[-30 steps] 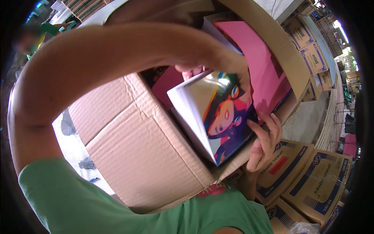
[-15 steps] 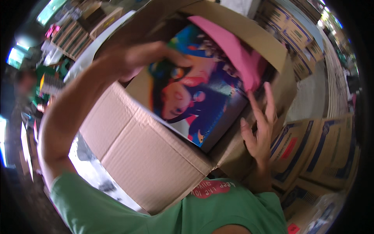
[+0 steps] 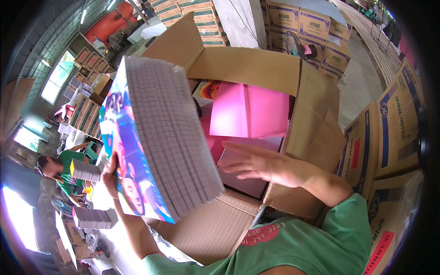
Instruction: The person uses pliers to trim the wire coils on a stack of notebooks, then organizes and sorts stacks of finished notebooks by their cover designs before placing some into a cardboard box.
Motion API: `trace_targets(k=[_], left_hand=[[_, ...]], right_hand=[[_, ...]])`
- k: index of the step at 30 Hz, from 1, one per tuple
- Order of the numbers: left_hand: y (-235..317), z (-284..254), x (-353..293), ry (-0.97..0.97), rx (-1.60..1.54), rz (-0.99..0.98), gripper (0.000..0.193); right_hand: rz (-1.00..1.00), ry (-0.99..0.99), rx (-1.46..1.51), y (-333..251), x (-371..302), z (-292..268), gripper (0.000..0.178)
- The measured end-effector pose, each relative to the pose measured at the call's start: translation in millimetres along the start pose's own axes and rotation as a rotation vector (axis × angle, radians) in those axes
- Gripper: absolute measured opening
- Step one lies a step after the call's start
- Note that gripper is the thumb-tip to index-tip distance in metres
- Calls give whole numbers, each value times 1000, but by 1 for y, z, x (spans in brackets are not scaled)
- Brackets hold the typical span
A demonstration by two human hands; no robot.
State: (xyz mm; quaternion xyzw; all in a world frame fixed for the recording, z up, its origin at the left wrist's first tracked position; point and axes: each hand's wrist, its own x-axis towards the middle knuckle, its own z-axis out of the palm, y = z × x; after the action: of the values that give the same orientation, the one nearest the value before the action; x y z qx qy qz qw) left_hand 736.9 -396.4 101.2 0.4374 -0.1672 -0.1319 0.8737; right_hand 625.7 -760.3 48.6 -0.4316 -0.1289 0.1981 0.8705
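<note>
My left hand (image 3: 111, 178) grips a thick stack of notebooks (image 3: 167, 133) from its cover side. The stack is tilted, raised at the left of an open cardboard box (image 3: 243, 64). Its bright cover with a drawn face turns left, and its grey page edges face right. Over the box's opening, my right hand (image 3: 263, 162) has its fingers stretched out and holds nothing. Just beyond it, a pink sheet (image 3: 250, 110) lies in the box. A notebook (image 3: 250, 179) shows below that hand, and part of a colourful cover (image 3: 207, 90) peeks out behind the stack.
Printed cartons (image 3: 362, 151) are piled close on my right, and more cartons (image 3: 314, 27) stand at the back beside a small fan (image 3: 294, 44). To the left, a person (image 3: 68, 167) in green works at a long white table (image 3: 107, 197) with stacks of notebooks.
My left hand has lifted the notebook stack out of the box to the left. My right hand has moved from the box's right side over its opening. The view has shifted.
</note>
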Motion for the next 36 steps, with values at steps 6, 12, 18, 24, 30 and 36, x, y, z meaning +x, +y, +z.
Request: trace_targets(k=[6, 12, 18, 24, 30, 36], left_hand=[[-10, 84, 15, -48, 624, -256, 37], [-63, 164, 73, -261, 646, -566, 50], [-93, 196, 77, -386, 390, -309, 73], [-136, 97, 54, -26, 243, -640, 63], [-177, 118, 77, -179, 1291, -978, 55], [-215, 93, 81, -234, 1103, -998, 58]], right_hand=[[-22, 102, 219, -44, 21, 47, 77], [-179, 355, 121, -45, 6, 21, 63], [-384, 367, 362, -40, -14, -20, 36], [-594, 36, 646, -21, -36, -73, 33], [-506, -114, 687, -32, -22, -78, 34], [-465, -169, 685, -38, -33, -89, 35]])
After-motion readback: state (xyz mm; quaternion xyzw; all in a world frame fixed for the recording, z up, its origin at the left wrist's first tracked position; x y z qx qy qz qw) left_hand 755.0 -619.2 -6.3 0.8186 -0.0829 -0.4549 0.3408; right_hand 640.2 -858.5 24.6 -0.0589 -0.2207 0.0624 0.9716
